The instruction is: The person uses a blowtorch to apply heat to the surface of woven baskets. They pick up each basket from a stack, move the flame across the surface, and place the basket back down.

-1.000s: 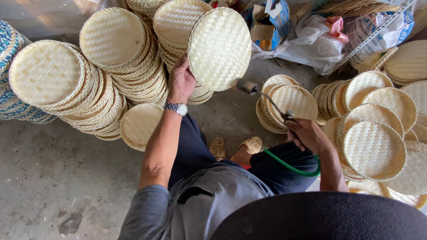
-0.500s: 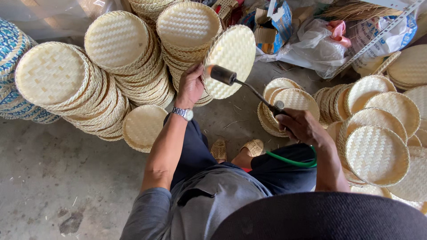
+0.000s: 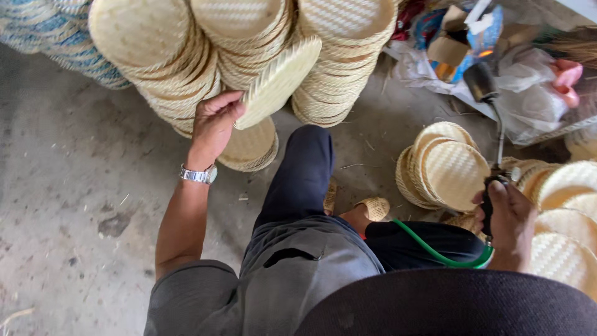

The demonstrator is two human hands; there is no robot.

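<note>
A round woven tray [image 3: 278, 81] is gripped at its lower edge by the left hand [image 3: 214, 121], tilted against the tray stacks [image 3: 249, 37] on the concrete floor [image 3: 74, 205]. The right hand [image 3: 509, 218] is closed around a torch [image 3: 491, 124], apparently fed by a green hose [image 3: 435, 249].

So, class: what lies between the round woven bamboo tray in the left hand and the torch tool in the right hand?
In the head view, between woven bamboo tray and torch tool: the person's dark-trousered leg and bare concrete floor.
</note>
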